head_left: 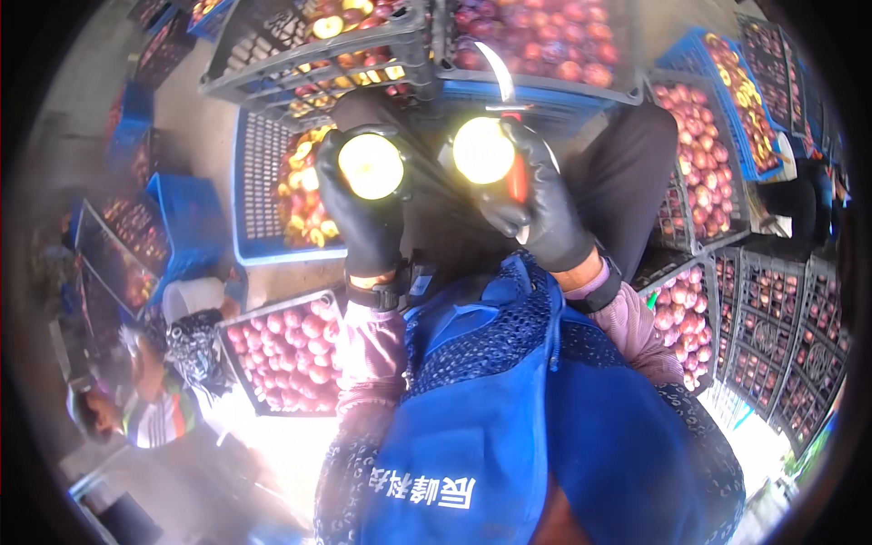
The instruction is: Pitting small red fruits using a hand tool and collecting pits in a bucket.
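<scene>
A black-gloved left hand (361,218) grips a fruit half (371,167), pale cut face up; beside it, the right hand (548,204) clasps another half (483,151) together with a red-handled knife (519,177), curved blade pointing away from the wearer.

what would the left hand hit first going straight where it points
The left hand likely meets the dark-trousered left knee first, with the black crate beyond; depth is unclear.

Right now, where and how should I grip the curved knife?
Probably by the red handle, coming from its near end: the curved blade points forward off the far end. The right hand covers part of the handle, limiting free grip.
</scene>
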Available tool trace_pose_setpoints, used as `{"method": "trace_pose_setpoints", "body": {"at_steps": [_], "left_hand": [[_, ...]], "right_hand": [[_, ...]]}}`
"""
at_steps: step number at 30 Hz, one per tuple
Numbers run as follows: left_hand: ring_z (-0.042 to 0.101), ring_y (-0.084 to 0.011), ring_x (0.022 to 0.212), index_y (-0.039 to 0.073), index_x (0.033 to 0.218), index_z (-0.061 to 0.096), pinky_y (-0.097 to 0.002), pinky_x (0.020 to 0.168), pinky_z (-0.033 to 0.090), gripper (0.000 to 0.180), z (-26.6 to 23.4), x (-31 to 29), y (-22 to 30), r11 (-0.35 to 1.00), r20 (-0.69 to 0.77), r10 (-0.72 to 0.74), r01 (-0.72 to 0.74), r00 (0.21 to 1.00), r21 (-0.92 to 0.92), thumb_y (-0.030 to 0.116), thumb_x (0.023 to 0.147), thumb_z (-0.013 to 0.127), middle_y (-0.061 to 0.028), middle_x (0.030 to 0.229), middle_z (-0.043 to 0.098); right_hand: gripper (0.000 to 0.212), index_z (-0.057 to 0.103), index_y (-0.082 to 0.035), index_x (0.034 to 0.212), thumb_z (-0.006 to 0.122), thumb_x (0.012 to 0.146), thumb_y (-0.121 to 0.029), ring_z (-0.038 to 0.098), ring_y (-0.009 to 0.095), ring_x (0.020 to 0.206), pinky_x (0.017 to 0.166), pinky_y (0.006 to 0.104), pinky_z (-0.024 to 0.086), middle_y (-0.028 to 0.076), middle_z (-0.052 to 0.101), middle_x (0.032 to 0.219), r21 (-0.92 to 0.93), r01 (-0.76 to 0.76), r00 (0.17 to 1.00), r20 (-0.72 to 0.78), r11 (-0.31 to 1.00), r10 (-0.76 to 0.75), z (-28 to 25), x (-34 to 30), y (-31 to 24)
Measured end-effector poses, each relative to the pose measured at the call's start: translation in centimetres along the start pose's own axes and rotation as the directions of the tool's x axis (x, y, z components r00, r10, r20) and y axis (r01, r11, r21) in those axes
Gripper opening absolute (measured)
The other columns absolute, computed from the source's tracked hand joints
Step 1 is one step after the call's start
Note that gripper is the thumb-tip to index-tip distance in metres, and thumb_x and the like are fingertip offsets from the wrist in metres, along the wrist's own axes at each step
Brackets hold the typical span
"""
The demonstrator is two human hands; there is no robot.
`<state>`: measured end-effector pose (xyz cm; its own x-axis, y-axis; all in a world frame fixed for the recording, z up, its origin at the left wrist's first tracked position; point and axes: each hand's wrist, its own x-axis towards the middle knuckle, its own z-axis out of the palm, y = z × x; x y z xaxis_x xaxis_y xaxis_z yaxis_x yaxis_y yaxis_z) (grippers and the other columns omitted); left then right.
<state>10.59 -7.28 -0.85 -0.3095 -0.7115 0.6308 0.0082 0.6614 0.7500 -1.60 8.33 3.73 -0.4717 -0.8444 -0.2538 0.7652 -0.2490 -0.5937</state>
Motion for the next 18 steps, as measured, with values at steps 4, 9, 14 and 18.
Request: {"method": "trace_pose_setpoints", "body": {"at_steps": [4,9,14,18], "left_hand": [[0.06,-0.0108,0.064,-0.002,0.102,0.056,-0.021,0.051,0.046,0.025,-1.9,0.2,0.3,0.995,0.028,-0.097,0.097,0.995,-0.008,-0.008,0.078,0.06,-0.0082,0.081,0.064],[0.055,-0.027,0.109,-0.007,0.126,0.047,-0.0366,0.096,0.041,0.04,-6.5,2.8,-3.6,0.937,-0.219,-0.25,0.293,0.943,0.192,0.013,0.093,0.053,-0.0174,0.121,0.055],[0.059,-0.0233,0.109,-0.007,0.125,0.051,-0.0343,0.093,0.047,0.041,-10.0,1.6,-4.4,0.934,-0.073,-0.352,0.356,0.933,0.043,0.021,0.099,0.037,-0.0162,0.121,0.057],[0.064,-0.0218,0.096,-0.007,0.116,0.057,-0.0324,0.087,0.05,0.042,-7.1,1.7,-0.5,0.95,0.068,-0.296,0.286,0.953,0.122,0.026,0.098,0.036,-0.0145,0.103,0.065]], "right_hand": [[0.037,0.055,-0.008,0.098,0.05,0.095,-0.045,0.031,0.006,0.032,0.032,0.0199,0.026,0.006,0.055,0.065,-0.079,-0.107,0.994,0.008,0.991,0.108,0.5,0.1,0.5],[0.032,0.055,-0.008,0.1,0.052,0.095,-0.04,0.033,0.005,0.032,0.032,0.0198,0.026,0.002,0.056,0.065,-0.19,-0.166,0.986,-0.059,0.968,0.158,1.1,-0.1,0.2],[0.033,0.064,0.0,0.1,0.062,0.092,-0.032,0.051,0.004,0.05,0.045,0.0181,0.039,0.003,0.059,0.063,-0.347,0.193,0.973,0.188,0.918,-0.133,4.5,2.0,0.0],[0.055,0.06,0.002,0.101,0.06,0.088,-0.052,0.06,0.028,0.055,0.056,0.0402,0.047,0.017,0.059,0.061,-0.575,0.773,0.619,0.589,0.268,-0.52,8.5,12.2,-2.5]]}}
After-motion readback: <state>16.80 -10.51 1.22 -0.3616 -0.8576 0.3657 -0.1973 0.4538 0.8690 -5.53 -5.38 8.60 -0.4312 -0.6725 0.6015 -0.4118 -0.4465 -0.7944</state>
